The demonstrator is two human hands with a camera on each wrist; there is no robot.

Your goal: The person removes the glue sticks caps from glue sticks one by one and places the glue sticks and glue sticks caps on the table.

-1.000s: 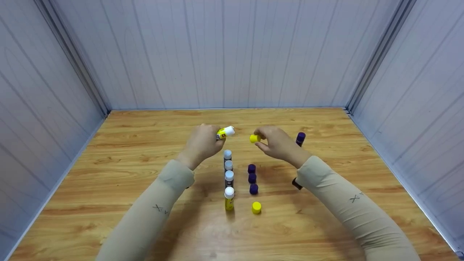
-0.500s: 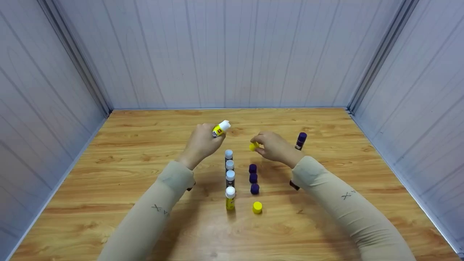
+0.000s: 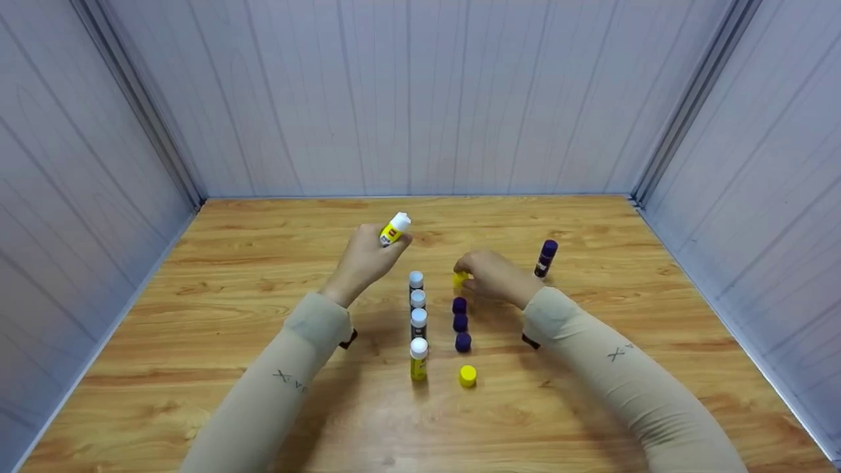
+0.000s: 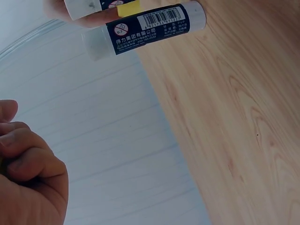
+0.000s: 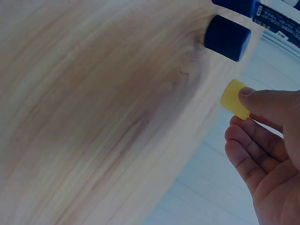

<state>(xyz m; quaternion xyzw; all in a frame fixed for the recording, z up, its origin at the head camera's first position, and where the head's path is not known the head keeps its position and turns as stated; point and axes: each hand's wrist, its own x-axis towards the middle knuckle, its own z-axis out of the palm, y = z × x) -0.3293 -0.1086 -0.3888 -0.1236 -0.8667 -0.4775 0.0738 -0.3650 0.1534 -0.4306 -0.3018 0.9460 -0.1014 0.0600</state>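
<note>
My left hand [image 3: 369, 256] grips an uncapped yellow glue stick [image 3: 392, 232], its white end pointing up and away. In the left wrist view, curled fingers [image 4: 33, 154] show at the left edge. My right hand [image 3: 499, 276] pinches a yellow cap [image 5: 235, 99] between thumb and fingers, just beyond a row of dark purple caps [image 3: 460, 322]. Left of these caps, uncapped dark glue sticks [image 3: 418, 320] with pale tops stand in a line. At the near end of that line is another yellow glue stick [image 3: 418, 361], with a second yellow cap [image 3: 468, 376] to its right.
A capped purple glue stick [image 3: 546, 258] stands beyond the right forearm. The wooden table [image 3: 230, 276] is enclosed by pale panelled walls [image 3: 420, 98] at the back and both sides.
My right hand has come nearer and lower with the yellow cap, toward the far end of the purple cap row. The left hand has tilted its glue stick more upright and shifted slightly left.
</note>
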